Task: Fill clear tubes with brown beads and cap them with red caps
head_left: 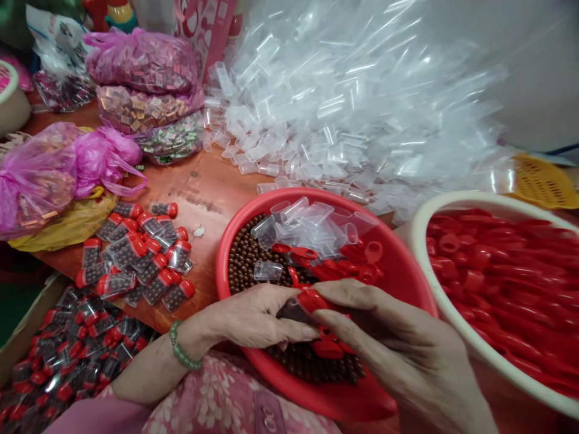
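Observation:
My left hand (257, 319), with a green bead bracelet at the wrist, is closed round a small clear tube (292, 308) that looks dark inside. Thumb and fingers of my right hand (389, 337) grip the red cap (312, 299) at the tube's end. Both hands are over the near part of a red basin (418, 283). In the basin lie brown beads (244, 253), clear tubes (307, 220) and red caps (366, 265). Beside it on the left, filled tubes with red caps (126, 247) are piled on the table (208, 193).
A large heap of clear tubes (344, 114) stands behind the basin. To the right is a white tub (420, 232) of red pieces, with a yellow basket (543, 181) behind. Pink bags (140, 66) stand back left. More capped tubes (81, 337) fill a box at lower left.

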`<action>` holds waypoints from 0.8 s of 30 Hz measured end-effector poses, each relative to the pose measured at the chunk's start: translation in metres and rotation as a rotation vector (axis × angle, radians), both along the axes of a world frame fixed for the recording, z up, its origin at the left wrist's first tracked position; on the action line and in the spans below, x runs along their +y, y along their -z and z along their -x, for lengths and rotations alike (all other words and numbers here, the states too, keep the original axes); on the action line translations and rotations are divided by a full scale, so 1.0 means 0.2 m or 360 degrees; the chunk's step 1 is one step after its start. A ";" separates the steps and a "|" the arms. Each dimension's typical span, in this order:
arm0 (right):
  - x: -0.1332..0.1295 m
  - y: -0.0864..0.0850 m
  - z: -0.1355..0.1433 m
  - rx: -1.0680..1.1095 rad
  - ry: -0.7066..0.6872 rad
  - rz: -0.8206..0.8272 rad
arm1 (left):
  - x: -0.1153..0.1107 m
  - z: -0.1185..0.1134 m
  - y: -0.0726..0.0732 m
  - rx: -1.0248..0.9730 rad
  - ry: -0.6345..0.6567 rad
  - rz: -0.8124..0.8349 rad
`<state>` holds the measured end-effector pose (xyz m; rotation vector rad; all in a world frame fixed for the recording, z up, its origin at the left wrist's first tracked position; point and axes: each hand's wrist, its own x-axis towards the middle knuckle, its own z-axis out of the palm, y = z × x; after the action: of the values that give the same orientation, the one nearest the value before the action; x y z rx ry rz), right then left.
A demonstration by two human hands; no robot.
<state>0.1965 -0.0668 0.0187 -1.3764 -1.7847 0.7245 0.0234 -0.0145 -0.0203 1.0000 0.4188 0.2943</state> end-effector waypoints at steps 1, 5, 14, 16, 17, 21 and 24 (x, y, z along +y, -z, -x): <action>0.00 0.00 0.00 0.0000 0.0024 -0.0011 | 0.00 0.00 0.00 -0.0010 0.0006 0.0017; 0.00 0.00 0.02 0.0019 0.0018 -0.0027 | 0.00 0.00 0.01 -0.0062 0.0013 0.0052; -0.01 0.00 0.03 0.0093 0.0068 0.0018 | 0.03 0.00 0.01 -0.0025 0.0103 0.0051; -0.02 0.02 0.05 0.0040 0.0104 -0.0060 | 0.03 0.00 0.02 -0.0029 0.0100 0.0061; -0.03 0.03 0.06 0.0027 0.0150 -0.0113 | 0.02 0.00 0.02 -0.0030 0.0095 0.0072; -0.05 0.08 0.10 -0.0105 0.0317 -0.0389 | 0.02 0.00 0.02 -0.0059 0.0079 0.0191; -0.04 0.11 0.10 -0.0356 0.0241 -0.0602 | 0.02 0.01 0.01 -0.0093 -0.0008 0.0324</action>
<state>0.1757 -0.0753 -0.0035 -1.3510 -1.8458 0.1431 0.0213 -0.0099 -0.0219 0.7893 0.3901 0.2788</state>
